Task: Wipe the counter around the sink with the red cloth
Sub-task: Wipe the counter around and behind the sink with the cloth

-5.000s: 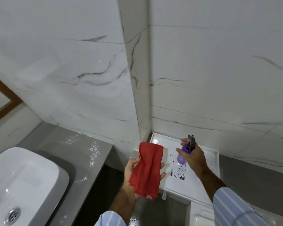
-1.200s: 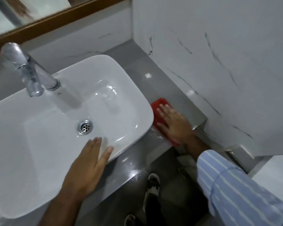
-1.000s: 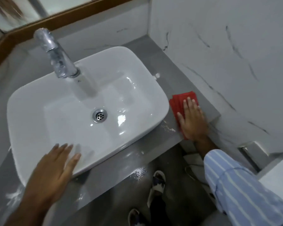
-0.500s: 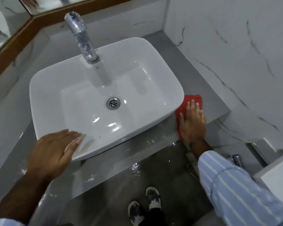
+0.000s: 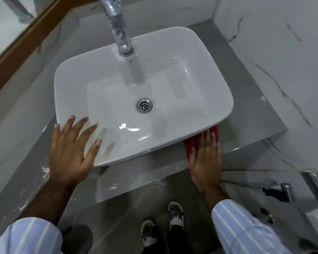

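A white rectangular sink [image 5: 200, 57] stands on a grey counter [image 5: 250, 99]. The red cloth [image 5: 191, 144] lies flat on the counter at the sink's front right corner, partly tucked under the basin's rim. My right hand [image 5: 206, 158] presses flat on the cloth, fingers pointing toward the sink. My left hand [image 5: 72, 151] rests spread on the sink's front left rim, holding nothing. White foam flecks and wet streaks show on the counter's front strip [image 5: 117, 182] and left side.
A chrome tap [image 5: 117, 28] rises behind the basin, with a wood-framed mirror [image 5: 17, 44] at the left. Marble wall [image 5: 283, 52] bounds the counter on the right. A hand sprayer [image 5: 277, 192] hangs lower right. My sandalled feet [image 5: 162, 224] stand on the wet floor.
My right hand has slid the red cloth from the counter's right side toward the front edge, close under the sink's corner. My left hand stays on the sink's front left rim.
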Tool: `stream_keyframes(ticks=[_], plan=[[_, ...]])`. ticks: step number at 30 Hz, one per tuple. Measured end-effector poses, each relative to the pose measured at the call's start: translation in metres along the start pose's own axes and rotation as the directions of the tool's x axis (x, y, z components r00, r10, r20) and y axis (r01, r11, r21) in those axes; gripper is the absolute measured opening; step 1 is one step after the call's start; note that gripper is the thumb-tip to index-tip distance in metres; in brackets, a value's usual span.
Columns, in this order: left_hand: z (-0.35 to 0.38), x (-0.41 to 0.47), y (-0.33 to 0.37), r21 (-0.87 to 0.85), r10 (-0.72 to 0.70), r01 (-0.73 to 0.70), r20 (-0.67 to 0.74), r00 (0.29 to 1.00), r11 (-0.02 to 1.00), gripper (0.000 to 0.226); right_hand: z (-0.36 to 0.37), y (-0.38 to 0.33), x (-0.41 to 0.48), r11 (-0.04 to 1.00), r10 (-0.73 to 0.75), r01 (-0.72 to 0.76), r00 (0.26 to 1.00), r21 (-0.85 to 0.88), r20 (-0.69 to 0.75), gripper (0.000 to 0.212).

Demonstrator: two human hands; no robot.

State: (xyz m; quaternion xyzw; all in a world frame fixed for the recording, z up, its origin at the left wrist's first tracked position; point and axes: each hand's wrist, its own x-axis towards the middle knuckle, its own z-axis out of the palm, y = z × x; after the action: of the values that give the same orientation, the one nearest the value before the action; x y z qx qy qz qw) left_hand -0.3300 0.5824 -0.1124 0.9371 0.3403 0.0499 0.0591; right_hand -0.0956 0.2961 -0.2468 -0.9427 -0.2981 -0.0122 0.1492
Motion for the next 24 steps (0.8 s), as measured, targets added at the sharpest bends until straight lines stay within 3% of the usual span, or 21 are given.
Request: stream_keyframes(ticks=[2,4,7,9,12,15,20,24], plan=[[0.000,-0.002,-0.001,-0.021,-0.047,0.046,-0.017,0.999,0.999,0.079,0.008,-0.032,-0.015,1.000,-0.027,0.027,1.000,0.014,-0.008,0.065],[0.001,-0.002,0.000,-0.036,-0.053,0.053,-0.007,0.999,0.998,0.089,0.015,-0.059,-0.034,0.988,-0.152,0.150,0.986,0.041,0.062,0.066],[-0.001,-0.002,-0.002,-0.050,-0.067,0.067,0.010,0.998,0.996,0.094,0.015,-0.067,-0.043,0.910,-0.413,0.411,0.901,0.048,0.130,0.065],[0.000,0.000,0.000,-0.077,-0.072,0.074,0.021,0.997,0.994,0.098,0.009,-0.046,-0.034,0.863,-0.503,0.504,0.855,0.022,0.126,0.066],[0.001,-0.001,-0.002,-0.137,-0.093,0.096,0.030,0.995,0.986,0.101,0.005,-0.027,-0.024,0.925,-0.378,0.379,0.919,0.013,0.112,0.064],[0.003,0.000,-0.007,-0.189,-0.103,0.106,0.026,0.994,0.976,0.100,0.017,-0.063,-0.042,0.975,-0.221,0.220,0.974,0.017,0.047,0.060],[0.005,0.000,-0.011,-0.231,-0.043,0.044,0.010,0.999,0.972,0.097,0.042,-0.158,-0.088,0.929,-0.368,0.363,0.928,0.077,0.063,0.057],[-0.003,-0.010,-0.028,-0.447,-0.015,0.025,0.025,1.000,0.894,0.090,0.039,-0.162,-0.094,0.900,-0.437,0.431,0.892,0.071,0.116,0.061]])
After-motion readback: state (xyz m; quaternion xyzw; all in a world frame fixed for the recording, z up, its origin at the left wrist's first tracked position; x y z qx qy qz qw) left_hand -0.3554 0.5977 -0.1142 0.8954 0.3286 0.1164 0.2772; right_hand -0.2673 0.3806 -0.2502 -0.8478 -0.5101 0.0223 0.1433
